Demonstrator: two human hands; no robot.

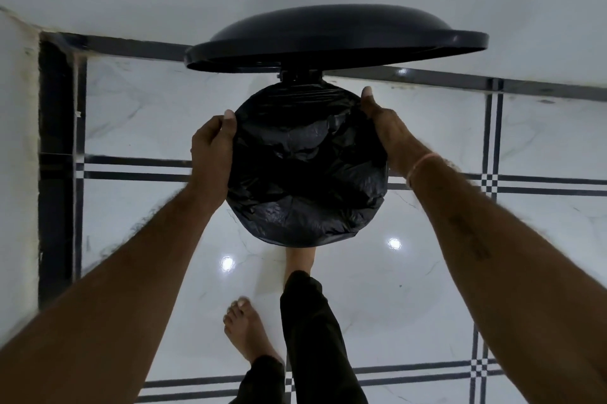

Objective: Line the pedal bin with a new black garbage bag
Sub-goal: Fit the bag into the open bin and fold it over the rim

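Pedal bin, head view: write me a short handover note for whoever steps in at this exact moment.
Left hand: grip closed on the black garbage bag at the bin's left rim.
Right hand: grip on the bag at the right rim, thumb up over the edge.
Lid: up and open behind the bin. One foot reaches under the bin's front edge, probably on the pedal, which is hidden.
Done: bag is in the bin and folded over the rim all the way round as far as can be seen.
Left: probably smooth the overhang, let go, release the foot so the lid drops.
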